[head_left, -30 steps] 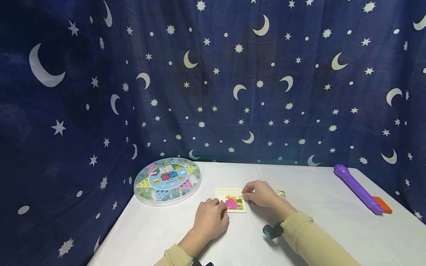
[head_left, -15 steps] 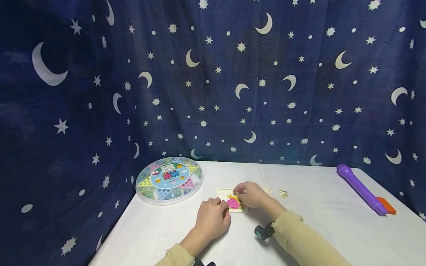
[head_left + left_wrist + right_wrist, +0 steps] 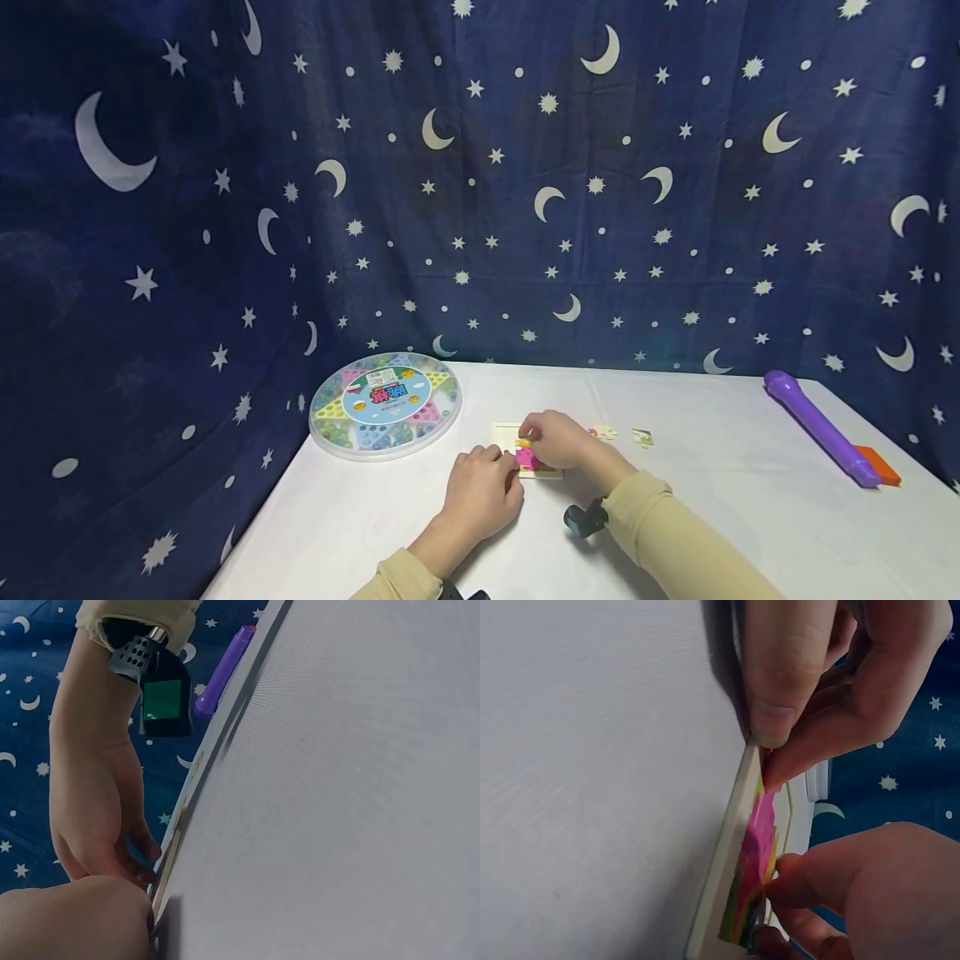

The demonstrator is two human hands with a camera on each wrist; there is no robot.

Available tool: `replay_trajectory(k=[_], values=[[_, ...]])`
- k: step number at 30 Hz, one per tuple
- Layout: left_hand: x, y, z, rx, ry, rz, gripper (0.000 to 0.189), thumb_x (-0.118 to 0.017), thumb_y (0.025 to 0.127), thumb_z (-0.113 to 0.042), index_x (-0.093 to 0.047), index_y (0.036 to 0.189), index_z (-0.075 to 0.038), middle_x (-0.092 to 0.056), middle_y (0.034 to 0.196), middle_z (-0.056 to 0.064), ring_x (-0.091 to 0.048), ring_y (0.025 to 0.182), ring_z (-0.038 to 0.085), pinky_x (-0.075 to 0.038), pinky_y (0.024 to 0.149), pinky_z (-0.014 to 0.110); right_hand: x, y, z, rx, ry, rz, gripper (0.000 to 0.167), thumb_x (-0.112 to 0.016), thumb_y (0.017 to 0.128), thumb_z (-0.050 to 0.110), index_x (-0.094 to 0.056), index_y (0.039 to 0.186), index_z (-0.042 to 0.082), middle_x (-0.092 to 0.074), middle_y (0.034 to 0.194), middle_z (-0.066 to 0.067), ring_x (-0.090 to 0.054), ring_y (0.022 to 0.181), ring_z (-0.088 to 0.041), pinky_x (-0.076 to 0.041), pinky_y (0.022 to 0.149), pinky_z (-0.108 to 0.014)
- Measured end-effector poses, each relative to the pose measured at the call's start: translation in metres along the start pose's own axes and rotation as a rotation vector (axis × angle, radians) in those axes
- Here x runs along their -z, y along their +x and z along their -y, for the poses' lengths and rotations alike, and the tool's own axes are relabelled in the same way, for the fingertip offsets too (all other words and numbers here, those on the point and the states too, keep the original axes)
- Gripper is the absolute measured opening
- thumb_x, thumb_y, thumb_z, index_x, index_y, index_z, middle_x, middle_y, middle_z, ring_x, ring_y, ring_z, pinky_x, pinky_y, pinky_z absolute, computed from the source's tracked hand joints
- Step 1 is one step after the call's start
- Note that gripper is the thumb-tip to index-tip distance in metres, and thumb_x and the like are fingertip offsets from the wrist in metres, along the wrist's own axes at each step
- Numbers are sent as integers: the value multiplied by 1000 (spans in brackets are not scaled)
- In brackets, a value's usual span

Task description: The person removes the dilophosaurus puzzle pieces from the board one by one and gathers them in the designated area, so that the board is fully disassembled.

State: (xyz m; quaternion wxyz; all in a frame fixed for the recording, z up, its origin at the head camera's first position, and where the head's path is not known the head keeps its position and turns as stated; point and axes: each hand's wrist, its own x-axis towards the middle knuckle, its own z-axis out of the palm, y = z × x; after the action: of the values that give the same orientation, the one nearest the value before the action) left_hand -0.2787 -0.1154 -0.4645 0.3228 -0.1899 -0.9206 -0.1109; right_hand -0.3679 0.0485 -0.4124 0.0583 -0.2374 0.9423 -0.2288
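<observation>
A small jigsaw puzzle with a pale tray (image 3: 504, 431) lies on the white table, showing a pink picture with yellow and green around it. At the tray's near left edge, my left hand (image 3: 480, 492) holds the rim, its thumb (image 3: 774, 720) on the side and a finger over the picture. From the right, my right hand (image 3: 561, 442) reaches over the tray, its fingertips (image 3: 784, 889) low on the picture and pinching what looks like a puzzle piece, mostly hidden by the fingers. Two loose puzzle pieces, one nearer (image 3: 603, 432) and one farther right (image 3: 642, 437), lie beyond my right hand.
A round, clear-lidded board game box (image 3: 386, 404) with marbles sits at the back left. Toward the right edge lies a purple stick (image 3: 821, 429), with an orange block (image 3: 879, 465) beside it. A starry dark blue curtain (image 3: 525, 208) hangs behind the table.
My right hand has moved left from the tray's right side to over the picture, uncovering a loose piece behind it. The left hand stays at the tray's edge. The view has shifted slightly.
</observation>
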Motion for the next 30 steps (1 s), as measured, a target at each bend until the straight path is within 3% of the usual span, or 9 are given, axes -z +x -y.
replay_trajectory(k=[10, 17, 24, 30], values=[[-2, -1, 1, -10, 4, -23, 11, -73, 84, -25, -78, 90, -18, -65, 83, -3, -60, 72, 17, -48, 62, 34, 0, 1, 5, -48, 1, -2, 20, -69, 86, 1, -65, 104, 10, -66, 98, -4, -64, 97, -24, -52, 97, -50], [-1, 0, 0, 0, -4, 2, 12, -72, 85, -25, -78, 92, -18, -66, 84, -3, -61, 74, 17, -48, 63, 35, 1, 0, 5, -59, 20, -17, 24, -72, 86, 2, -63, 105, 14, -67, 101, -3, -65, 99, -24, -52, 96, -52], [1, 0, 0, -1, 3, -5, 11, -73, 84, -25, -77, 91, -17, -64, 83, -3, -60, 73, 18, -48, 63, 35, 3, -1, 2, -30, 42, -60, 22, -76, 89, 10, -67, 108, 14, -68, 100, -2, -65, 97, -23, -54, 92, -51], [2, 0, -1, 1, 0, 11, 11, -73, 85, -24, -77, 92, -17, -65, 84, -3, -60, 73, 17, -47, 63, 34, 1, -2, -1, -37, 73, -66, 22, -79, 89, 15, -70, 109, 19, -69, 96, -1, -65, 88, -19, -58, 82, -42]])
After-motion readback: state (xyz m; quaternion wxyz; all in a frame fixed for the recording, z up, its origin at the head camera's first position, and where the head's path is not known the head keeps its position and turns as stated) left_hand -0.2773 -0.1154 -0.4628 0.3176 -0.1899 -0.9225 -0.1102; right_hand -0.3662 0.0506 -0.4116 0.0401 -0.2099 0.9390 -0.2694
